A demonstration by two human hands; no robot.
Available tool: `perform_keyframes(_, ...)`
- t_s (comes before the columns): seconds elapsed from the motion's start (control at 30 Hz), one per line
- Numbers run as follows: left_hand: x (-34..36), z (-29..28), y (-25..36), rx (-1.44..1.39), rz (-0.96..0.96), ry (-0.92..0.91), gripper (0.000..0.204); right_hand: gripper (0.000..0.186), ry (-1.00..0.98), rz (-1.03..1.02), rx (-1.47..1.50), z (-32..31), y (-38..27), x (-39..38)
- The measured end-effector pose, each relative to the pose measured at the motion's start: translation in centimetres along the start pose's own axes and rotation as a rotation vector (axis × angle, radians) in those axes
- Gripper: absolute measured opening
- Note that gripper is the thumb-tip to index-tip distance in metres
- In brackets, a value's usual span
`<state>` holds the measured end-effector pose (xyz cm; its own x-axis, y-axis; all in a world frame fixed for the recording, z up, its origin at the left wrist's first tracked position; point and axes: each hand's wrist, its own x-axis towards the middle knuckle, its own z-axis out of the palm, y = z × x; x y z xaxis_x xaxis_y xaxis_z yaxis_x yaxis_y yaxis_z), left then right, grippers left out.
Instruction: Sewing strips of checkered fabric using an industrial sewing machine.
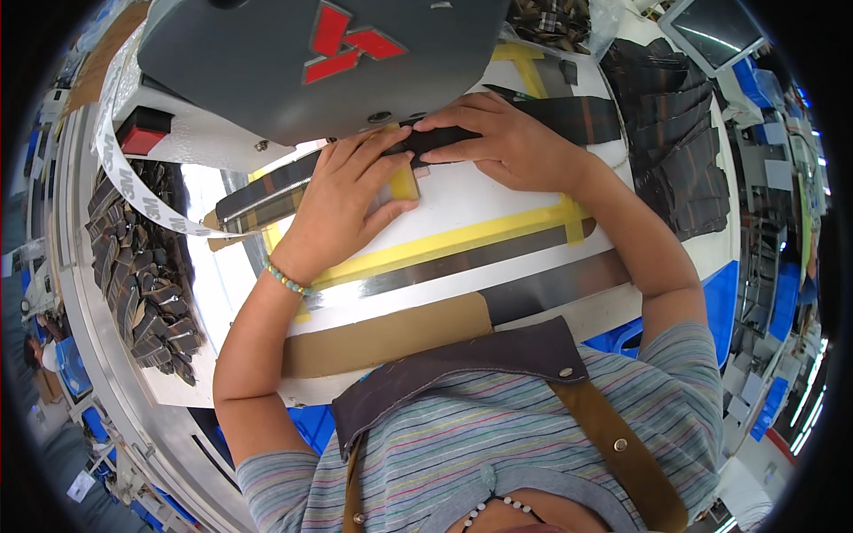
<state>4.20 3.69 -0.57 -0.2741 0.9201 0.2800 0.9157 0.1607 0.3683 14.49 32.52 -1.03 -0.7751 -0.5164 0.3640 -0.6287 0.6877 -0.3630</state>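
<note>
My left hand point(355, 191), wearing a beaded bracelet, lies spread beneath the grey sewing machine head point(222, 62), fingertips on a dark fabric strip. My right hand point(498, 147) is beside it, fingers stretched onto the dark plaid band point(577, 120), which extends rightward. Left of my left hand, a strip with a metal zipper point(262, 197) lies slanted on the white work plate point(453, 213). A small yellow block point(402, 184) shows beside my left fingers. The needle area is hidden by the machine head and my fingers.
Heaped plaid pieces point(142, 284) sit at left, layered dark strips point(675, 160) at right. A white printed tape point(133, 186) hangs at the machine's left. Yellow tape point(426, 244) crosses the plate. Blue bins point(720, 302) and a screen point(711, 31) stand at right.
</note>
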Motion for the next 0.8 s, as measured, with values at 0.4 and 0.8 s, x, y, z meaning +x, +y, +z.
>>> perform_keyframes(0.4, 0.02, -0.69, 0.42, 0.056, 0.02, -0.06, 0.061, 0.051, -0.023, 0.059, -0.058, 1.01, -0.41, -0.12)
perform_keyframes(0.8, -0.38, -0.68, 0.17, 0.061, 0.007, -0.018, 0.055, 0.041, -0.011, 0.034, -0.118, 0.62, -0.57, 0.38)
